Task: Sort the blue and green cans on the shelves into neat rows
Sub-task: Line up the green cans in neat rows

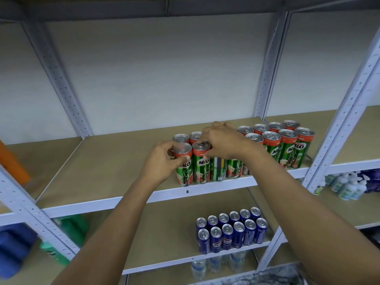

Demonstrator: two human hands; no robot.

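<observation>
Green Milo cans (287,149) stand in two rows along the front right of the upper shelf (115,200). My left hand (162,159) grips the leftmost front green can (184,164) near its top. My right hand (222,142) is closed over the rim of the green can beside it (201,167), hiding several cans behind. Blue Pepsi cans (232,229) stand in two neat rows on the shelf below.
The left half of the upper shelf is bare wood. Grey perforated uprights (345,112) frame the bay. Clear water bottles (218,264) sit on the bottom shelf, small bottles (347,186) in the right bay, and blurred green, blue and orange items at the left.
</observation>
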